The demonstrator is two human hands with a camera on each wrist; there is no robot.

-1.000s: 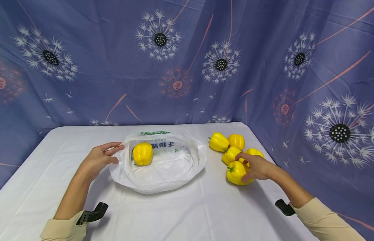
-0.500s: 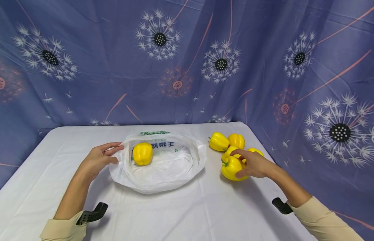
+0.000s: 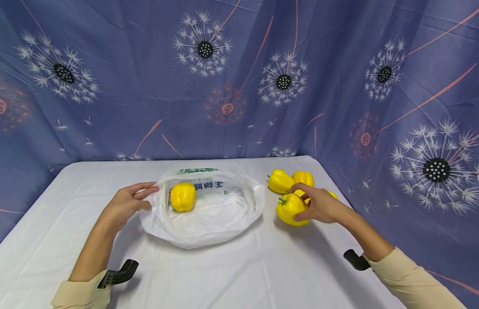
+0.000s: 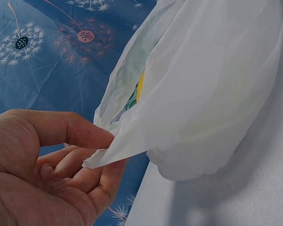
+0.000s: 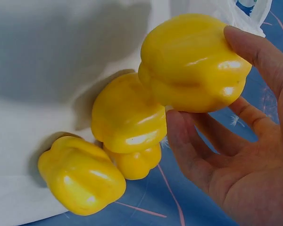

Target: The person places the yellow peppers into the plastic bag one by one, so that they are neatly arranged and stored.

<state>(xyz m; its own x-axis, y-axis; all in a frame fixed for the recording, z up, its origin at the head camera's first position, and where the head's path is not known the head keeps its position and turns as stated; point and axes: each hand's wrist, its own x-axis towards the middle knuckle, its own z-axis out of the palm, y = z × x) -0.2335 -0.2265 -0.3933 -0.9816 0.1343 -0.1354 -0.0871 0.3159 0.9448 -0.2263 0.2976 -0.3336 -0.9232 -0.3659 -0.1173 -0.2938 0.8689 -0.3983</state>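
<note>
My left hand (image 3: 125, 205) pinches the left rim of a white plastic bag (image 3: 208, 240) between thumb and fingers; the left wrist view shows the film (image 4: 203, 94) drawn to a point there. The bag's mouth gapes, and one yellow bell pepper (image 3: 183, 197) lies inside at the left. To the right of the bag, my right hand (image 3: 320, 205) grips another yellow bell pepper (image 3: 290, 210) between thumb and fingertips, its green stem facing left. In the right wrist view this held pepper (image 5: 193, 61) is above the others.
Several more yellow bell peppers sit behind and beside the right hand, among them one pepper (image 3: 280, 181) at the back left and another pepper (image 3: 303, 178) next to it. A white cloth covers the table (image 3: 208, 279). A blue dandelion-print curtain (image 3: 147, 86) hangs behind.
My right hand has carried its bell pepper left and a little away from me, off the spot where it lay. The left hand and the bag have stayed still.
</note>
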